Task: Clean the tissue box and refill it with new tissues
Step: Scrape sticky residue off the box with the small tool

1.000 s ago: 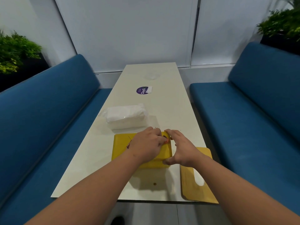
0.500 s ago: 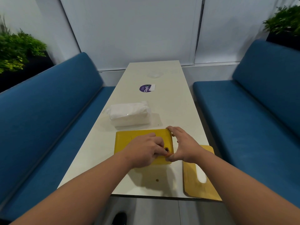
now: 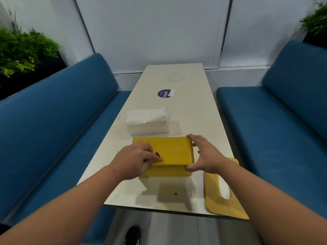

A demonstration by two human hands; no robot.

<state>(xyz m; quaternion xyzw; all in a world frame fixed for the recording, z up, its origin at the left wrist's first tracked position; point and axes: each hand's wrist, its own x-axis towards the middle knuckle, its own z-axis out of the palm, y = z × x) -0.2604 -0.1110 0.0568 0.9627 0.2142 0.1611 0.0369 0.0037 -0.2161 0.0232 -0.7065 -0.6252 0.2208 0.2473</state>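
Yellow and blocky, the tissue box [image 3: 174, 154] lies low in the middle of the frame on the near end of the white table [image 3: 192, 110], closed face up, its long axis running left to right across the table. The left hand [image 3: 134, 160] rests on the box's left half with fingers curled together, pinching what looks like a small reddish scrap [image 3: 158, 158] against the top; a darker speck sits just beside it. The right hand [image 3: 206, 154] braces the right end, fingers spread over the far corner and thumb on the near one. This reads as the cleaning step, picking debris off the shell. Next, I judge, the scrap must be lifted clear and the box turned to find its opening, which is hidden from view. The wrapped tissue refill [image 3: 147, 122] waits just beyond the box, lying parallel to it. At lower right, the slotted yellow lid [image 3: 214, 197] overhangs the table's near edge.
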